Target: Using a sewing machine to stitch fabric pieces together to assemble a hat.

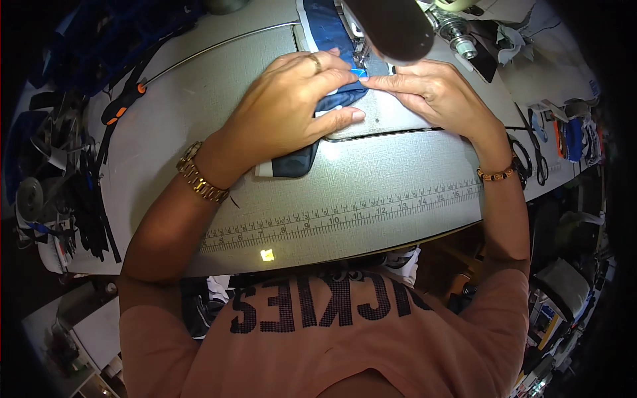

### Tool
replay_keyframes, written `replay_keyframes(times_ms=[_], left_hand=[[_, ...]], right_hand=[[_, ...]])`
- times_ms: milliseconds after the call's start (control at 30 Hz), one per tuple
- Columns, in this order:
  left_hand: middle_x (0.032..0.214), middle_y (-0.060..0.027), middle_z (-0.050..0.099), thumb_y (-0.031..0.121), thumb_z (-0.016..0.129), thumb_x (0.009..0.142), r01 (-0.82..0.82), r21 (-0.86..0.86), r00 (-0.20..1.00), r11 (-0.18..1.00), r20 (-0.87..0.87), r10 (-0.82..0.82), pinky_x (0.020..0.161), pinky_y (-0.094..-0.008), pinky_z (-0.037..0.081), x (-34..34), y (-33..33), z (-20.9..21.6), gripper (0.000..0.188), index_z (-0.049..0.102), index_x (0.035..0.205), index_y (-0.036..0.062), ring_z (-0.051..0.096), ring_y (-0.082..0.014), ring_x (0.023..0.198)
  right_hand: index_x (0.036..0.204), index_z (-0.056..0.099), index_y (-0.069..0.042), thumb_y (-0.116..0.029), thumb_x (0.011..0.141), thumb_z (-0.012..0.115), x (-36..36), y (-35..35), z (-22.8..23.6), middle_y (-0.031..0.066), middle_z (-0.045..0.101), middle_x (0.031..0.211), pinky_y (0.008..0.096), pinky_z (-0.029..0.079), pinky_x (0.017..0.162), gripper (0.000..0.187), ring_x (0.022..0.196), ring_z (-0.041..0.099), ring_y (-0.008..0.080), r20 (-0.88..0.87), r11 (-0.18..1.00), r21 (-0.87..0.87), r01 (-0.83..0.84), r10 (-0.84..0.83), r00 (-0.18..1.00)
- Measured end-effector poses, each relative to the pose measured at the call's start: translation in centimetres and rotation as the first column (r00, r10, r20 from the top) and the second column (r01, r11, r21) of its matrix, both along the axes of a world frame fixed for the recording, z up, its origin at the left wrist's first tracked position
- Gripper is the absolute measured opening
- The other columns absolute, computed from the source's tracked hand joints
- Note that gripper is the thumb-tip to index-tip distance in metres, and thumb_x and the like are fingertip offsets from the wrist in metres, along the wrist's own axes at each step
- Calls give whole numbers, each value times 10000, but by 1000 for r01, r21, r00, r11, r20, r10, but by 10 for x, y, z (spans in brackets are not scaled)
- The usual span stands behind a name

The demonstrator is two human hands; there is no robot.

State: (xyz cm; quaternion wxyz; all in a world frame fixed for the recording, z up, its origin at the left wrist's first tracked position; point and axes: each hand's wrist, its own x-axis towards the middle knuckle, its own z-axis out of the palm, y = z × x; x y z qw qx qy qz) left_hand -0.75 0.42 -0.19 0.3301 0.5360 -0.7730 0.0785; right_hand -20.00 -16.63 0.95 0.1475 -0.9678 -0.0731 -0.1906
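The left hand [292, 109] lies flat, pressing the dark blue cloth [332, 99] onto the counter [398, 172]. The right hand [434, 93] pinches the cloth's edge just beside the sewing machine [391, 26] at the far side. By the look of it, a good length remains unstitched near the wrist. Scissors [537, 149] lie to the right and black straps [99, 179] to the left, both well apart from the hands.

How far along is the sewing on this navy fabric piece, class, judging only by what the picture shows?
Done: part of the navy fabric already lies beyond the sewing machine. In hand: the left hand presses the fabric flat while the right hand pinches a small blue tab by the needle. Left: the fabric end under the left wrist, towards the printed ruler, is not yet fed through.
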Motion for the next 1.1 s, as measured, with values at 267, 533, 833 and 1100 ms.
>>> replay_keyframes(times_ms=[267, 533, 833, 1100], left_hand=[[910, -119, 617, 214, 685, 857, -143, 290, 969, 946, -154, 193, 726, -336, 485, 2, 23, 23, 239, 655, 989, 17, 614, -228, 803], [962, -69, 665, 140, 653, 900, 198, 431, 394, 880, -857, 331, 813, -242, 509, -7, 15, 19, 304, 561, 1138, -24, 625, -112, 872], [1022, -97, 662, 16, 787, 734, 169, 410, 475, 896, -831, 290, 820, -250, 516, -4, 11, 14, 508, 548, 1182, -13, 630, -124, 900], [1101, -103, 608, 15, 774, 742, 117, 258, 563, 959, -813, 150, 888, -253, 489, -8, 9, 13, 507, 546, 1194, 16, 586, -140, 1024]], right_hand=[[1137, 704, -103, -27, 825, 666, 3, -3, 1, 51, 495, 666, 323, 402, 547, 323, 582, 447, 162, 10, 1000, -14, -26, 26, 1000], [1031, 723, -80, -54, 819, 692, 6, 3, 5, 45, 643, 813, 269, 461, 585, 216, 668, 567, 144, 126, 996, 68, 66, -74, 989], [935, 718, -57, -82, 791, 739, 18, 23, 1, 51, 671, 833, 265, 507, 635, 147, 721, 629, 163, 266, 995, 60, 77, -90, 960], [894, 687, -19, -74, 776, 750, 25, 28, -2, 66, 663, 824, 279, 516, 635, 145, 710, 629, 180, 301, 998, 5, 66, -64, 952]])
